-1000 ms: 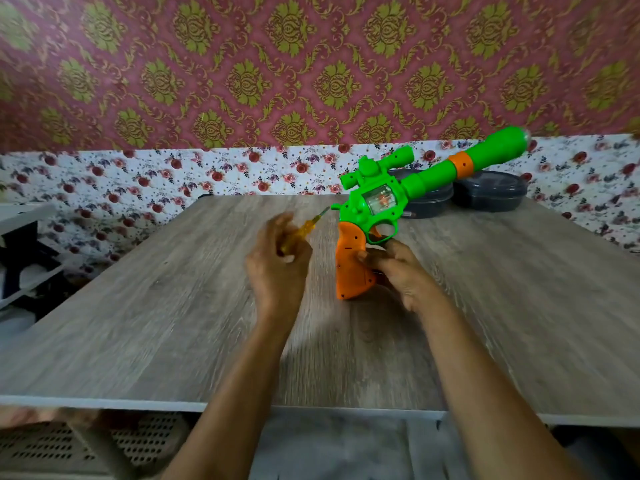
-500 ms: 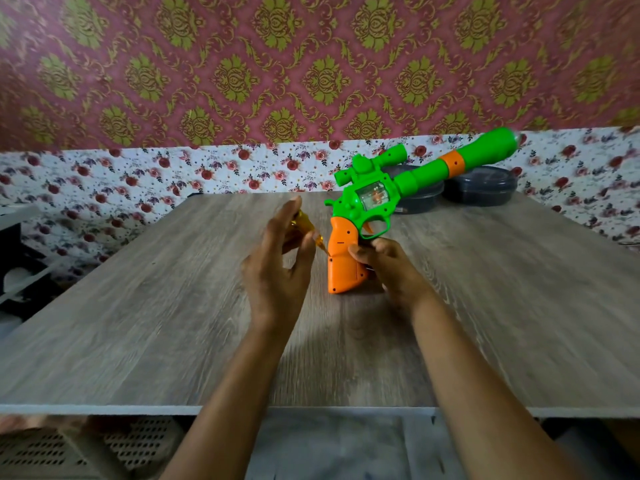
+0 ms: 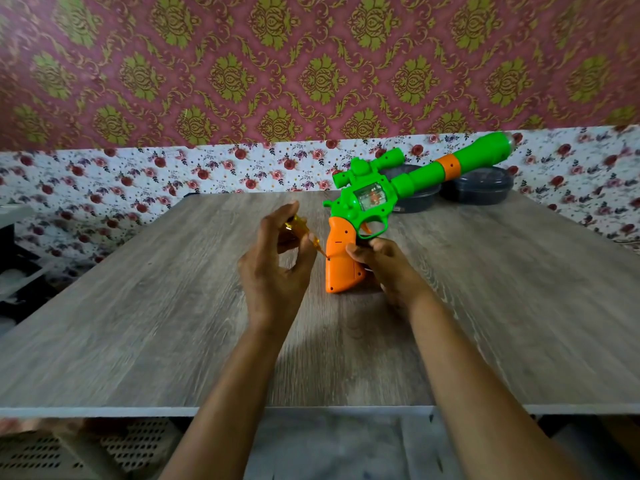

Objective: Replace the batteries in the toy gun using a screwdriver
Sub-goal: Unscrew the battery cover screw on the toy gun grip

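Note:
A green toy gun [image 3: 374, 199] with an orange grip [image 3: 341, 261] stands butt-down on the wooden table [image 3: 138, 323], its barrel slanting up to the right. My right hand [image 3: 384, 265] holds the grip from the right side, fingers curled around it. My left hand [image 3: 273, 268] holds a yellow-handled screwdriver [image 3: 299, 230] between thumb and fingers. The screwdriver's tip points down-right and meets the left edge of the orange grip at about mid height.
Two dark round lidded containers [image 3: 478, 187] sit at the table's far right edge behind the gun barrel. A floral-papered wall [image 3: 242, 168] rises right behind the table. A shelf unit [image 3: 14, 258] stands to the left.
The screwdriver has swung from pointing up toward the gun's green body down to the orange grip's left edge. My left hand's fingers have spread. The gun stays upright in my right hand.

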`<action>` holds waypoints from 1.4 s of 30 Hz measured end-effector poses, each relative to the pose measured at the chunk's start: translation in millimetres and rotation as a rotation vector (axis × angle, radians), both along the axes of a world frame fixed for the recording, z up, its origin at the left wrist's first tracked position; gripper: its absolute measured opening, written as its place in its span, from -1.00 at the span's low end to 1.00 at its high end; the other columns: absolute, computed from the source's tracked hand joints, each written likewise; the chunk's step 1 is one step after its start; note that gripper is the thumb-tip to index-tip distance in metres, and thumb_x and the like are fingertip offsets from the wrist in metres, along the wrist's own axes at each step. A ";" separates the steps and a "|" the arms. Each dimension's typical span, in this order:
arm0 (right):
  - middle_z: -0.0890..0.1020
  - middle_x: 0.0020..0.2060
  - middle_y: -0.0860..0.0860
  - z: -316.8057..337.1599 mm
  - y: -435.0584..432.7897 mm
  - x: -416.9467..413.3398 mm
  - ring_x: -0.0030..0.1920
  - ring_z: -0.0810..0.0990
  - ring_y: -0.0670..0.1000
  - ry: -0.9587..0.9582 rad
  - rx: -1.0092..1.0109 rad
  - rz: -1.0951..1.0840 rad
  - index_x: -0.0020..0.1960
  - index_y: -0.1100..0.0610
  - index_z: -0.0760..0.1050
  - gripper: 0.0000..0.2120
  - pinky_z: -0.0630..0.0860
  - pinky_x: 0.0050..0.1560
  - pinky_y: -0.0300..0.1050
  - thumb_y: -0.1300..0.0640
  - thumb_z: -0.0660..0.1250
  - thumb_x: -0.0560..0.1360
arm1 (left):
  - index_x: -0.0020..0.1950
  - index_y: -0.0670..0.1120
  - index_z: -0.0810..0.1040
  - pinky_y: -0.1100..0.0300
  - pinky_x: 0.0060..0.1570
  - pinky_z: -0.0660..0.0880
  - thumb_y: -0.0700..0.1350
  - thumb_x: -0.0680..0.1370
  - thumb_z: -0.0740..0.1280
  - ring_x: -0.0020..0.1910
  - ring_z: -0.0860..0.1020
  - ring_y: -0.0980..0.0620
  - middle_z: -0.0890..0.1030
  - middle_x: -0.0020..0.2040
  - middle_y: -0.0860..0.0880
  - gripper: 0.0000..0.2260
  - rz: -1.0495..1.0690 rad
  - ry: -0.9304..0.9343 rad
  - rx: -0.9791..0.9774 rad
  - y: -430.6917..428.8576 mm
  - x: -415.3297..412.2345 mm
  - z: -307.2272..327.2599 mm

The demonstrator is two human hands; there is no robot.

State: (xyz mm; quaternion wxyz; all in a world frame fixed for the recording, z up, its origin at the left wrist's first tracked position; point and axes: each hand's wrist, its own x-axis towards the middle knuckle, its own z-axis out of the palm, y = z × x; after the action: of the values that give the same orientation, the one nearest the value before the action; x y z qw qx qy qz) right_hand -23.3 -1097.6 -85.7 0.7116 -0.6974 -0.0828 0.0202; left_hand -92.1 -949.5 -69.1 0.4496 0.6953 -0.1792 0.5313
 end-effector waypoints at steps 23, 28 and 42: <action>0.59 0.01 0.15 -0.3 -0.6 -2.0 0.06 0.54 0.09 -0.044 -0.041 0.029 0.10 0.15 0.52 -0.57 0.41 0.29 0.20 0.02 0.32 0.27 | 0.22 -0.03 0.38 0.37 -0.05 0.55 -0.25 0.48 0.40 -0.05 0.58 0.24 0.57 -0.03 0.07 -0.63 -0.008 0.009 0.038 0.5 1.7 -1.0; 0.62 0.09 0.22 -2.6 -1.5 0.7 0.14 0.56 0.17 -0.049 -0.053 0.020 0.00 0.11 0.55 -0.66 0.40 0.29 0.22 0.00 0.34 0.27 | 0.21 -0.04 0.38 0.42 -0.08 0.54 -0.29 0.45 0.42 -0.07 0.58 0.19 0.56 0.00 0.04 -0.59 -0.004 -0.005 0.036 1.1 0.7 -1.4; 0.60 0.12 0.22 -3.8 -4.8 5.1 0.18 0.55 0.20 -0.011 -0.093 0.008 0.14 0.19 0.53 -0.59 0.43 0.26 0.21 0.01 0.39 0.36 | 0.15 -0.17 0.50 0.44 -0.09 0.52 -0.22 0.50 0.36 -0.05 0.56 0.25 0.58 -0.02 0.03 -0.76 0.063 -0.093 0.043 0.5 -3.2 -0.5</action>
State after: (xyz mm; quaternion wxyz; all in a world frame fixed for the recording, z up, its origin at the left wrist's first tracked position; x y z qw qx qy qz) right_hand -18.3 -1102.3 -89.5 0.6779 -0.7294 -0.0885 0.0234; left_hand -95.3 -949.0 -69.6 0.4087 0.6848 -0.1893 0.5728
